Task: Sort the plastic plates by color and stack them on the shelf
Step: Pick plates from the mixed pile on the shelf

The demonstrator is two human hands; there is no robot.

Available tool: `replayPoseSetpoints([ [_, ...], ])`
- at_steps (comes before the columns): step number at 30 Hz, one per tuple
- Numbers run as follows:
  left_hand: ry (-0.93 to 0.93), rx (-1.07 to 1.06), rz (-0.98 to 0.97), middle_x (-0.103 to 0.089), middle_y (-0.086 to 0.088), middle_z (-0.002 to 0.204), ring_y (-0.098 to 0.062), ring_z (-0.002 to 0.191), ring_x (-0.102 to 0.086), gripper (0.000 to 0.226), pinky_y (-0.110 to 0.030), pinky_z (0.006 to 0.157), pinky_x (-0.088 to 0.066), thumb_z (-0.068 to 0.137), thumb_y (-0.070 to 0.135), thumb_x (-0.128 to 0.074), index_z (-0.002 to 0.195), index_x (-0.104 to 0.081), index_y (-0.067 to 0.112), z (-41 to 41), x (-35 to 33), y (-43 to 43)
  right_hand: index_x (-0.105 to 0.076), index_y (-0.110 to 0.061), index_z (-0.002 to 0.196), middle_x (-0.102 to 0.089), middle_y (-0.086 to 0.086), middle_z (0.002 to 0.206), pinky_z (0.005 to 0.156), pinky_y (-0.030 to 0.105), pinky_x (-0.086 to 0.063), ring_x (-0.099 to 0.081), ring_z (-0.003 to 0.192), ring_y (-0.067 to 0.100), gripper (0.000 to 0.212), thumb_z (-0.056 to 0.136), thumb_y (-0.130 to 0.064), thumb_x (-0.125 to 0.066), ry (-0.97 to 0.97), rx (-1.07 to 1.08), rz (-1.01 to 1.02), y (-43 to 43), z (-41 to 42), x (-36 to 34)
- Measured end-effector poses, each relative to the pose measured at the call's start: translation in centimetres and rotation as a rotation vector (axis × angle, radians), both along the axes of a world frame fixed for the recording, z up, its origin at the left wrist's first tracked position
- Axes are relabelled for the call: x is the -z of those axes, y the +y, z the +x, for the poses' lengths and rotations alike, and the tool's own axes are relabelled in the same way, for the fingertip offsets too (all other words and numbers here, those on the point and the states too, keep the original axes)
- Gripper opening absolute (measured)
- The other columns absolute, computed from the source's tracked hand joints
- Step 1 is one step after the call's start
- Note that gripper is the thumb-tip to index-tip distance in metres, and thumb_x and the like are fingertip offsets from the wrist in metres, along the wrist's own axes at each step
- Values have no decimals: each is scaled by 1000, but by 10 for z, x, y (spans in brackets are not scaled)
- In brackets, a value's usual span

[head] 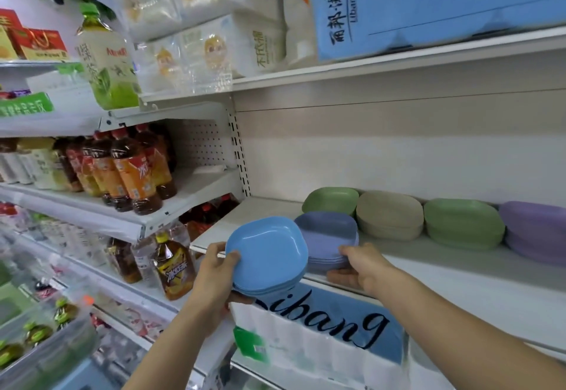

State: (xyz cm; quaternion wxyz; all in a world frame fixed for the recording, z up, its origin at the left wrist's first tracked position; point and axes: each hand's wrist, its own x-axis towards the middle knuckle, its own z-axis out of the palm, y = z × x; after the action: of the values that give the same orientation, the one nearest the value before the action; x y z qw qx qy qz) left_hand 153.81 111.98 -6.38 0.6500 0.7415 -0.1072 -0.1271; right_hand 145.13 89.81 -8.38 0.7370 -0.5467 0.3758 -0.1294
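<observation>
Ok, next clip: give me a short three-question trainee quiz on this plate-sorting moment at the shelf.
1. True or false: the left hand holds the blue plates.
2. What colour is the stack the right hand grips at the front edge of the shelf? A beige; B lavender; C green.
3. Fill in: at the back, between the green plates and the green stack, sits a ___ stack.

Key: 1 true. 2 B, the lavender stack. 3 beige, the beige stack.
</observation>
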Motion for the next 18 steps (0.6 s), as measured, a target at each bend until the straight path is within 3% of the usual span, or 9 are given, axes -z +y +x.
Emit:
replayPoseSetpoints([
  [2, -3, 18, -8, -59, -16, 107, -41, 82, -67, 20, -40, 47, -56, 100, 21, -47, 119, -47, 17, 6, -1, 2, -48, -5, 109, -59, 18, 86, 58, 41, -58, -62, 67, 31, 13, 97, -10, -48, 38, -9, -49, 4, 2, -3],
  [4, -17, 40, -15, -59, -15, 105, -38, 82, -68, 20, -41, 48, -57, 100, 20, -48, 120, -47, 16, 8, -2, 2, -44, 0, 120, -55, 13, 89, 62, 40, -55, -59, 74, 31, 29, 98, -17, -49, 138, -26, -229, 3, -1, -3],
  [6, -26, 71, -24, -59, -13, 103, -35, 79, -68, 20, -42, 49, -57, 100, 20, -47, 120, -47, 16, 8, -3, 0, -40, 1, 129, -53, 12, 105, 72, 36, -46, -57, 92, 30, 44, 98, -30, -47, 208, 3, -507, -1, -6, -4],
  [8, -32, 101, -23, -61, -12, 102, -34, 77, -70, 20, -45, 51, -58, 100, 21, -48, 120, -47, 18, 6, -4, -6, -39, -11, 134, -50, 7, 127, 84, 32, -41, -53, 107, 23, 51, 97, -45, -43, 126, -5, -683, -1, -15, -11],
  [10, -37, 133, -23, -63, -11, 102, -33, 77, -70, 19, -48, 53, -59, 100, 21, -48, 119, -48, 20, 1, -5, -17, -49, -21, 125, -59, -1, 116, 79, 29, -43, -56, 88, 13, 46, 95, -54, -38, 37, -150, -747, 7, -28, -23],
  [13, -68, 212, -39, -63, -10, 99, -29, 79, -70, 18, -48, 54, -59, 100, 21, -49, 118, -49, 20, -9, -7, -41, -54, -22, 109, -62, 1, 85, 53, 24, -39, -48, 51, 12, 31, 96, -48, -41, 38, -329, -719, 15, -46, -33],
  [15, -86, 279, -57, -63, -8, 100, -27, 81, -70, 17, -49, 54, -59, 100, 21, -49, 117, -49, 22, -19, -9, -60, -50, -23, 109, -54, 2, 75, 44, 23, -37, -43, 46, 12, 14, 98, -29, -43, 10, -280, -627, 10, -57, -33],
  [18, -144, 378, -36, -62, -4, 104, -22, 84, -69, 21, -42, 57, -60, 100, 34, -44, 117, -52, 23, -33, -10, -87, -49, -24, 105, -49, 2, 73, 38, 20, -34, -42, 47, 13, 13, 100, -18, -38, 52, -140, -601, -9, -78, -29],
])
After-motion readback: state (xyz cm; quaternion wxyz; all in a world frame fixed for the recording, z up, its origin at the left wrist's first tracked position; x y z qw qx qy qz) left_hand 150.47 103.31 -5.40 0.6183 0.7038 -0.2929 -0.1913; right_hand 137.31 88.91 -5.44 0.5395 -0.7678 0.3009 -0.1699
